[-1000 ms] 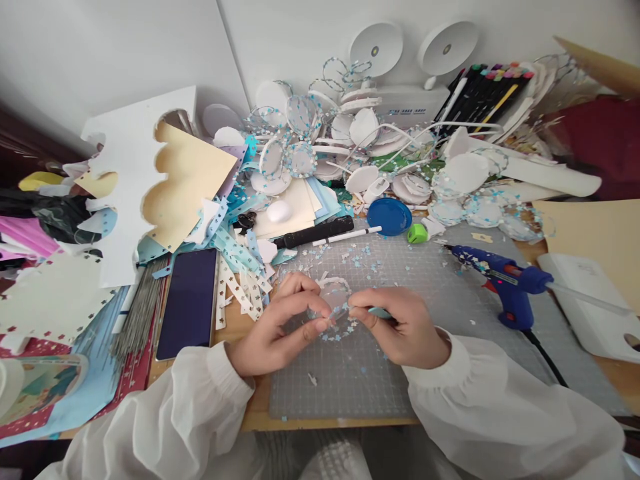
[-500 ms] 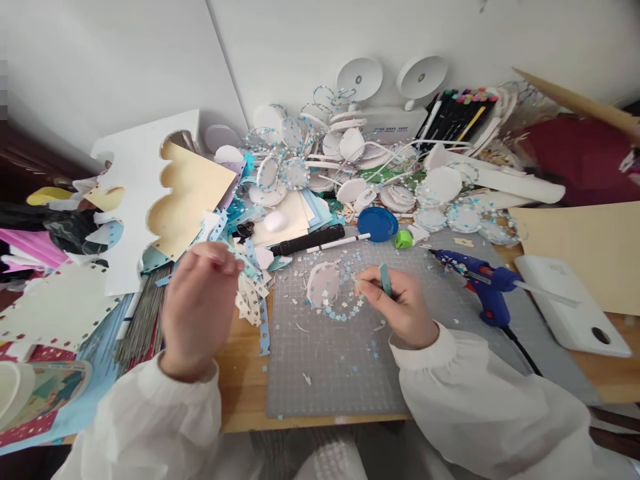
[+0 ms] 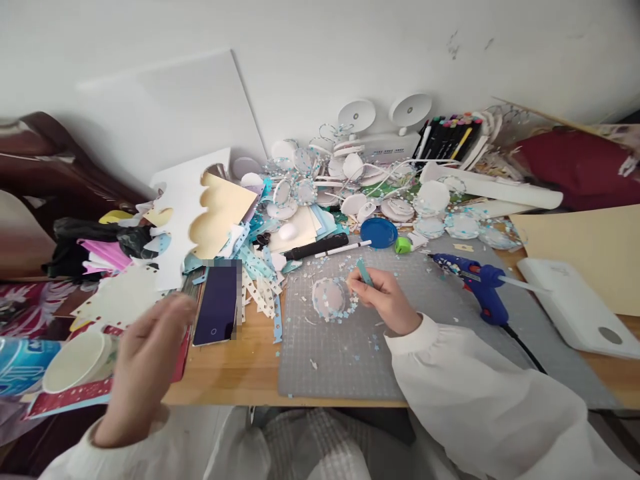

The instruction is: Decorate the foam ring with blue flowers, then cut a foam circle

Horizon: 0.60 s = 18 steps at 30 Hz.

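Observation:
My right hand point(image 3: 385, 300) rests on the grey cutting mat point(image 3: 350, 353) and grips a slim teal tool point(image 3: 364, 272). Its fingertips touch the edge of a small round white disc point(image 3: 329, 297) ringed with tiny blue stars, which lies flat on the mat. My left hand point(image 3: 145, 363) is blurred, raised over the table's left front edge with its fingers loosely apart and nothing in it. It hovers beside a white paper cup point(image 3: 77, 360) and near a dark phone point(image 3: 217, 312).
A blue glue gun point(image 3: 475, 280) lies on the mat's right side with its cord trailing forward. A black marker point(image 3: 315, 247), a white pen, a blue lid point(image 3: 379, 233) and heaps of paper discs and scraps crowd the back. A white box point(image 3: 575, 307) sits at right.
My left hand let go of the disc and swung left and down toward the table's front edge. The disc now lies on the mat. The view tilted up and shifted left.

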Each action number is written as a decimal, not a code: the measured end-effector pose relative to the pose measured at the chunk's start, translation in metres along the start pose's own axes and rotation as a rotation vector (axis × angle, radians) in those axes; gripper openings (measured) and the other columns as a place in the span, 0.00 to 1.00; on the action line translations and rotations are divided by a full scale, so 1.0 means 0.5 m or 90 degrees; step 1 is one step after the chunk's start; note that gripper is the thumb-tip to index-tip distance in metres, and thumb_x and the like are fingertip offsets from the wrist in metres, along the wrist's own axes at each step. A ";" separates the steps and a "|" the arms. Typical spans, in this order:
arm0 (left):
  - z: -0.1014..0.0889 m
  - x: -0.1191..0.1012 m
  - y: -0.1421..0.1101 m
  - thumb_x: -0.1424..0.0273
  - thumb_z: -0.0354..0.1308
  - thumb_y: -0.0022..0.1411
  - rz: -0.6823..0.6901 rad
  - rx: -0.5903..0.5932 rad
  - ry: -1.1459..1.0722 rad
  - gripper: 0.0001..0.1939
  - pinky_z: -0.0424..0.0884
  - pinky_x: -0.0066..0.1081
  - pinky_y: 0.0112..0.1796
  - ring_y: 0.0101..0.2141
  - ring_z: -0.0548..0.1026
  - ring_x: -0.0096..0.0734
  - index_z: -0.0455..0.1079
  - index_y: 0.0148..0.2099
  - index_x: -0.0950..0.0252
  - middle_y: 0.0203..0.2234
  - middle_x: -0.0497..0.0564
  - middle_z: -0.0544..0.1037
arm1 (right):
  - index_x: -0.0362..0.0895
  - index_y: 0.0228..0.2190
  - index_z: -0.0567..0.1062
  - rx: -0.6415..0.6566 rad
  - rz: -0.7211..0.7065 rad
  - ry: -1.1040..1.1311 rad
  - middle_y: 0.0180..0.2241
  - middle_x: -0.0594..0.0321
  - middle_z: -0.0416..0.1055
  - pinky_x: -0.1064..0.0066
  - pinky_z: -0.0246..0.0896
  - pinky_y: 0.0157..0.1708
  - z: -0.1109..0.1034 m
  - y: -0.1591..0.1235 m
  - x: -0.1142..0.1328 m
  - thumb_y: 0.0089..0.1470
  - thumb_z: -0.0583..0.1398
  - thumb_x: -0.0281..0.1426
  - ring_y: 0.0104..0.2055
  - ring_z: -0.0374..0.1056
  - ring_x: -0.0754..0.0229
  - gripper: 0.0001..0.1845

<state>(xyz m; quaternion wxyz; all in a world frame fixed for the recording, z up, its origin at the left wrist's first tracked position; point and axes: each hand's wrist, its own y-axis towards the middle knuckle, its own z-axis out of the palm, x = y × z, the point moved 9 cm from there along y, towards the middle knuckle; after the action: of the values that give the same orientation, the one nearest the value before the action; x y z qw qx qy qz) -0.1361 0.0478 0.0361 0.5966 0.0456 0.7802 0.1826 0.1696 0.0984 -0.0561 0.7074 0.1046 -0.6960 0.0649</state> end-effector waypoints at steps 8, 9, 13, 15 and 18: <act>0.083 0.090 -0.047 0.57 0.55 0.60 -0.100 0.123 0.297 0.15 0.71 0.31 0.34 0.30 0.73 0.31 0.70 0.41 0.63 0.28 0.47 0.74 | 0.43 0.21 0.66 0.004 -0.014 0.004 0.15 0.74 0.48 0.73 0.38 0.18 0.008 -0.005 0.004 0.53 0.58 0.42 0.17 0.42 0.70 0.17; 0.090 0.083 -0.043 0.57 0.52 0.62 -0.090 0.127 0.329 0.15 0.70 0.30 0.32 0.27 0.72 0.30 0.71 0.35 0.63 0.23 0.46 0.73 | 0.44 0.21 0.66 0.005 -0.018 0.002 0.14 0.74 0.48 0.73 0.38 0.18 0.008 -0.005 0.006 0.53 0.58 0.43 0.17 0.43 0.70 0.17; 0.128 0.009 -0.018 0.63 0.51 0.65 0.073 0.120 0.388 0.12 0.69 0.34 0.41 0.36 0.73 0.33 0.72 0.37 0.63 0.32 0.50 0.75 | 0.44 0.22 0.66 0.007 -0.035 -0.008 0.14 0.74 0.48 0.73 0.39 0.18 0.010 -0.009 0.014 0.52 0.58 0.43 0.17 0.43 0.70 0.17; 0.159 -0.028 -0.012 0.67 0.52 0.65 0.158 0.146 0.351 0.13 0.67 0.38 0.49 0.46 0.71 0.36 0.69 0.50 0.61 0.44 0.53 0.73 | 0.44 0.22 0.67 0.009 -0.042 -0.012 0.15 0.74 0.48 0.73 0.39 0.19 0.011 -0.010 0.016 0.53 0.58 0.42 0.17 0.43 0.70 0.16; 0.229 -0.050 -0.020 0.67 0.56 0.63 0.211 0.280 0.281 0.21 0.62 0.42 0.56 0.56 0.65 0.38 0.61 0.57 0.58 0.54 0.55 0.68 | 0.43 0.22 0.67 0.012 -0.049 -0.015 0.15 0.74 0.49 0.72 0.39 0.19 0.014 -0.012 0.020 0.54 0.57 0.41 0.17 0.43 0.70 0.16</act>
<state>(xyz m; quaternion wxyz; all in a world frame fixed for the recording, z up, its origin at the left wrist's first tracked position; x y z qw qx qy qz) -0.0188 0.0575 0.0302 0.3518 0.2586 0.8929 0.1103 0.1643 0.0905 -0.0462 0.7000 0.1386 -0.6993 0.0432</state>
